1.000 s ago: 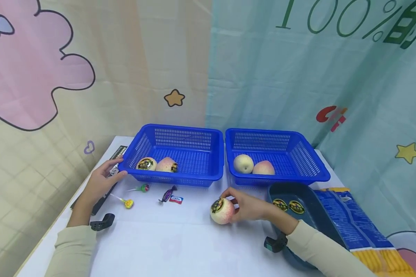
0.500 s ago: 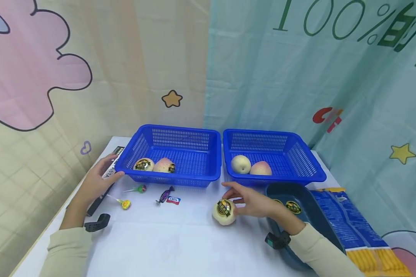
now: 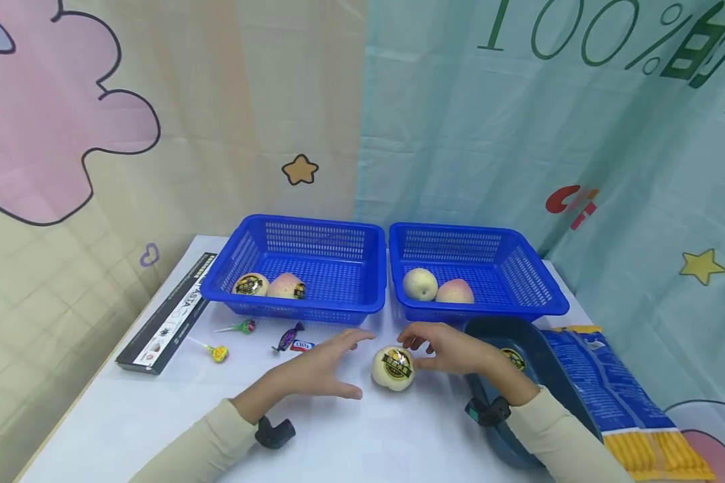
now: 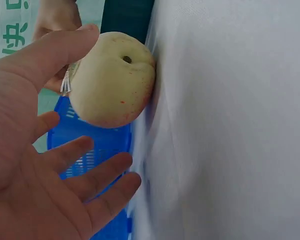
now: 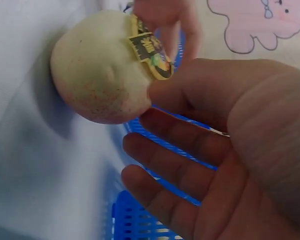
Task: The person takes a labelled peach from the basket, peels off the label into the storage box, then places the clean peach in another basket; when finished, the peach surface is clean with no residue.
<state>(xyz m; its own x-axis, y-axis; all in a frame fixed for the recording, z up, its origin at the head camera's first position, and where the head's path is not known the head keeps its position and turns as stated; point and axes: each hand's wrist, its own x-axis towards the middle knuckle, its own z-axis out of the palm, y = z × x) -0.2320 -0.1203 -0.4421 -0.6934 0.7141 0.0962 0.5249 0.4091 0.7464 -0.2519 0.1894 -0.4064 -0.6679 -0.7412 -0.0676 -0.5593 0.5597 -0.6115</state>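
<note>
A pale peach (image 3: 393,368) with a black-and-gold sticker on top rests on the white table between the two hands. To its left, my left hand (image 3: 323,365) is spread with its thumb and fingers apart, not touching it in the head view. On the other side is my right hand (image 3: 450,349). Its thumb reaches the edge of the peach (image 5: 100,70) in the right wrist view and seems to touch it, while the other fingers stay loosely bent off it. The stem hollow of the peach (image 4: 112,85) faces the left wrist camera.
Two blue baskets (image 3: 314,310) stand at the back, each with two peaches. A dark tray (image 3: 556,396) with a stickered item lies right, beside a blue-and-yellow packet (image 3: 616,382). Lollipops (image 3: 219,353), a purple-wrapped candy (image 3: 288,337) and a black box (image 3: 169,315) lie left.
My left hand has come from the left basket's corner to the peach's left side. The peach has been turned so its sticker faces up, and my right hand's grip on it has loosened.
</note>
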